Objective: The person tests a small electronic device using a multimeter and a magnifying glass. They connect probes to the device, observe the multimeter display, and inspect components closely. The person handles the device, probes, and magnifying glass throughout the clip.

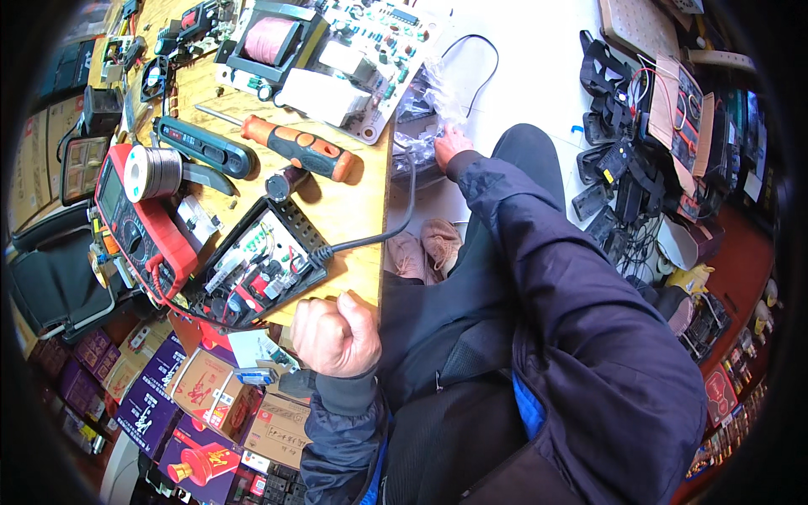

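Note:
My left hand (337,335) is curled into a fist at the near edge of the wooden table, with nothing showing in it. Just beyond it lies an opened black adapter case (268,261) with its circuit board exposed and a thick grey cable (374,240) running off the table. Down past the table's right side, my right hand (453,150) reaches to a crumpled clear plastic bag (429,105) with dark things inside. Its fingers appear closed at the bag's edge, partly hidden. An orange and black screwdriver (299,149) rests on the table.
A red multimeter (139,223), a solder spool (153,173), a dark green utility knife (204,146) and a large circuit board (383,71) crowd the table (358,219). Black adapters and cables (619,164) lie at right. Boxes (202,383) stack at lower left.

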A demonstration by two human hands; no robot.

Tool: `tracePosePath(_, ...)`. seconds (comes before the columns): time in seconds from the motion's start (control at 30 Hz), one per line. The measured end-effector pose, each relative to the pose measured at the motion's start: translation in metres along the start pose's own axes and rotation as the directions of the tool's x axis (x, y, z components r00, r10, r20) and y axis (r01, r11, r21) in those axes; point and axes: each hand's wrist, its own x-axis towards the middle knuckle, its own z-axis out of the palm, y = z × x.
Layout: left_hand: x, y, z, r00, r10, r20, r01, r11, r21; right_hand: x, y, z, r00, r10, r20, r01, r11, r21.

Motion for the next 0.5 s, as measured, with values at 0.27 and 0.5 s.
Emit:
tracePosePath(0.27,0.001,0.000,0.001,1.000,0.008,-0.010,-0.008,1.000,-0.001,-0.005,0.009,-0.053,0.982,-0.104,0.160,0.083,0.988,0.132)
tracePosePath(0.5,-0.001,-0.001,0.005,0.999,0.008,-0.051,-0.008,1.000,-0.015,-0.005,0.023,-0.066,0.962,-0.030,-0.272,0.117,0.943,0.311)
